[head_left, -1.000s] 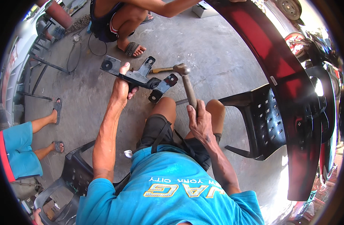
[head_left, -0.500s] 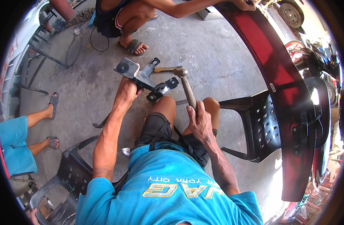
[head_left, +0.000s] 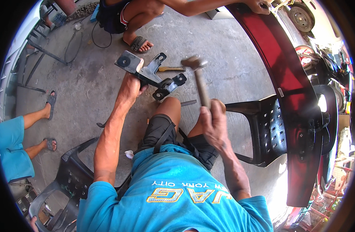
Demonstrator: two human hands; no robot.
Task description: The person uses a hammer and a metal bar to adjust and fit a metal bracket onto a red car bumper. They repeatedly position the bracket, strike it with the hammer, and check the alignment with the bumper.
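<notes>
Black metal forms the bracket (head_left: 151, 75), raised in front of the person's knees, above the grey concrete floor (head_left: 231, 58). The left hand (head_left: 135, 83) is clamped around the bracket's near side, its thumb lying up against the square end plate; the other end forks into short tabs with holes. The right hand (head_left: 215, 123) grips the lower part of a hammer (head_left: 202, 89), which stands tilted with its head, slightly blurred, up and away from the person. The two hands are well apart, and the hammer head is clear of the bracket, to its right.

Beyond the bracket, a yellowish handle (head_left: 172, 69) lies on the floor, and a thin metal bar (head_left: 189, 103) lies near the person's knees. To the right, a long dark red panel (head_left: 268, 56) curves past a black plastic chair (head_left: 272, 129); a co-worker's hand (head_left: 259, 5) touches its upper end. That co-worker crouches ahead, with a dark sandal (head_left: 138, 43) showing. Another person in blue shorts (head_left: 11, 143) is at the far left, near a second dark chair (head_left: 75, 174).
</notes>
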